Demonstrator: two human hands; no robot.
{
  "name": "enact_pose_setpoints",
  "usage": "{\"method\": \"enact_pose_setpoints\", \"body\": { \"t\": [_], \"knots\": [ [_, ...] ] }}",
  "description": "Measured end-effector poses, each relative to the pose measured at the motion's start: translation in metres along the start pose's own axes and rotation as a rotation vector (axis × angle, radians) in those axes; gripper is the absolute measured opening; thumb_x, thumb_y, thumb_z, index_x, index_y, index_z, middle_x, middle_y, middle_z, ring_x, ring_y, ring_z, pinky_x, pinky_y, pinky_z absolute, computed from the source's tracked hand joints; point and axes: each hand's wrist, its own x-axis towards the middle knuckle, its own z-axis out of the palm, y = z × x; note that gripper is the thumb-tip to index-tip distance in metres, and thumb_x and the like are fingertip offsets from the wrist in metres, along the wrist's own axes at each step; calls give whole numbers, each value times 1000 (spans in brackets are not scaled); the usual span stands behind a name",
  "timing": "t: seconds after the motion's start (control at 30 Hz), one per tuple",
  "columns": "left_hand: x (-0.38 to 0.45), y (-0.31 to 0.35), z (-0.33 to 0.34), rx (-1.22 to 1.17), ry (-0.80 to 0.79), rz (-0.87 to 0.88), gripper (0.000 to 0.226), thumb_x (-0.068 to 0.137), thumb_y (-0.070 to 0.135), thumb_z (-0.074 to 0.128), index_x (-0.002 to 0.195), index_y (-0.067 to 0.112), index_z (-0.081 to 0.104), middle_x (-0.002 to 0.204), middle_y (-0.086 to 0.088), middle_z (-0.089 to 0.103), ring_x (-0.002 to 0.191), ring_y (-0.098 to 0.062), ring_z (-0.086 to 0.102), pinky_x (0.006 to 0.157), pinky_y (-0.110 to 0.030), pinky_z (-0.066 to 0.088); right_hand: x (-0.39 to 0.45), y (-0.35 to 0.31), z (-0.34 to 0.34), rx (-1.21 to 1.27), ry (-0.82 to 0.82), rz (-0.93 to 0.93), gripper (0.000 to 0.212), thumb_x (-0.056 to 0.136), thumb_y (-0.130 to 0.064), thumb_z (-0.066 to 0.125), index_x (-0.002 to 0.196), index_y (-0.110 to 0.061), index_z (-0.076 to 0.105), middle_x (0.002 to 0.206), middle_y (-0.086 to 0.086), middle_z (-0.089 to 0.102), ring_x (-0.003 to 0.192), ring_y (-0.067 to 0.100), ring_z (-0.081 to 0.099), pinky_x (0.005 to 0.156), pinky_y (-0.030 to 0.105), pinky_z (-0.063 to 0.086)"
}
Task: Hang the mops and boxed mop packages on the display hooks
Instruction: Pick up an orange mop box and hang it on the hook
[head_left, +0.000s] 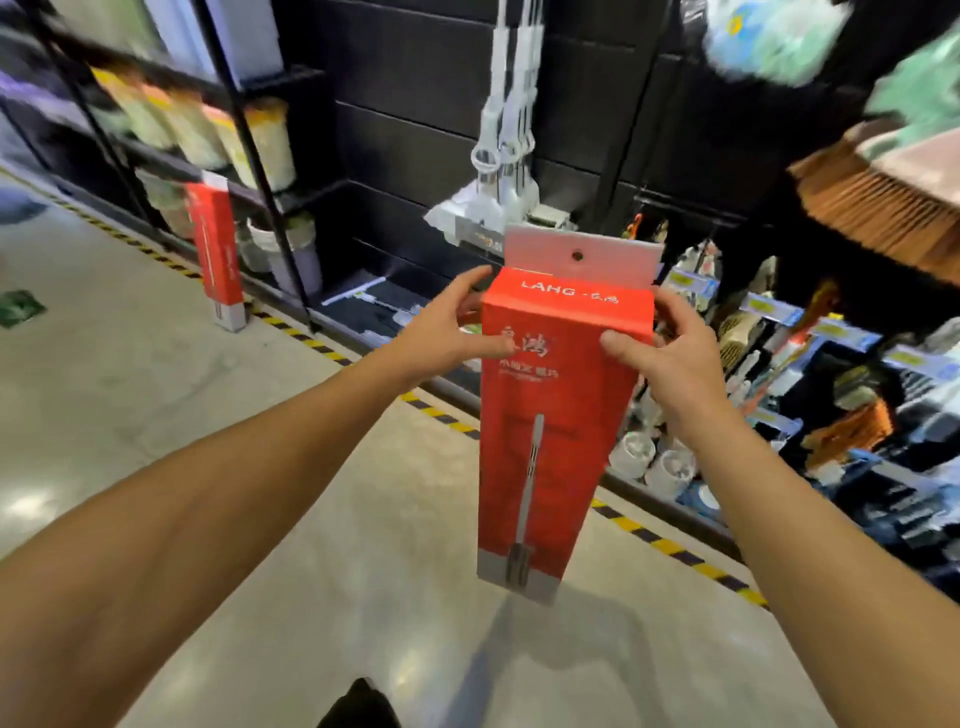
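head view | I had the red boxed mop package (550, 415) upright in mid-air before the dark display wall (405, 130) | left hand (441, 330) and right hand (670, 358) each kept a pinching grip on its upper sides | judged light, stiff cardboard; best held just below the white hang tab (582, 254).
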Motion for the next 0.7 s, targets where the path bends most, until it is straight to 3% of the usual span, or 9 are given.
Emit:
{"method": "enact_pose_setpoints", "body": {
  "t": [0.07,0.13,0.23,0.33,0.43,0.5,0.6,0.7],
  "knots": [
    [-16,7,-26,-10,27,58,95,71,23,87,149,21,33,135,-4,60,122,-13,59,104,-45,48,4,-35,27,34,8,-70,50,69,-27,84,114,-30,63,114,-8,69,102,5,68,88,27,56],
    [-33,6,-48,-18,41,80,91,72,23,86,148,20,35,132,-2,61,119,-12,61,102,-40,51,4,-63,54,37,18,-120,49,70,-29,82,115,-23,65,110,-5,70,97,5,68,83,24,56],
    [-52,3,-86,-32,29,89,94,68,33,86,147,25,35,133,2,61,120,-12,60,100,-36,51,8,-101,96,51,61,-179,53,68,-36,84,114,-18,66,107,-1,71,96,11,68,82,26,55],
    [-71,-1,-130,-22,-22,89,83,76,22,85,144,28,37,129,6,62,117,-11,62,98,-38,53,10,-144,146,84,102,-213,59,60,-50,84,110,-24,68,110,3,73,102,21,70,84,34,58],
    [-88,-10,-177,-32,-25,104,83,78,7,82,144,27,37,125,5,63,109,-9,65,90,-33,56,8,-180,197,107,113,-240,52,63,-48,83,107,-25,70,109,4,74,102,22,71,85,37,59],
    [-95,-14,-214,-37,-15,125,83,77,4,82,144,26,38,126,1,65,111,-13,66,88,-33,57,9,-198,229,143,106,-246,47,68,-43,83,109,-22,70,111,7,74,101,23,72,84,39,60],
    [-102,-9,-268,-47,30,146,75,77,4,82,139,27,46,119,5,69,104,-8,68,78,-22,57,16,-218,275,173,146,-232,51,71,-42,79,115,-16,70,109,3,74,97,18,72,80,34,57],
    [-99,-2,-315,-32,57,171,69,76,4,83,131,31,52,110,12,71,95,-1,70,72,-15,55,31,-233,318,176,193,-263,57,79,-43,78,127,-16,63,116,0,71,106,17,69,93,41,58]
  ]
}}
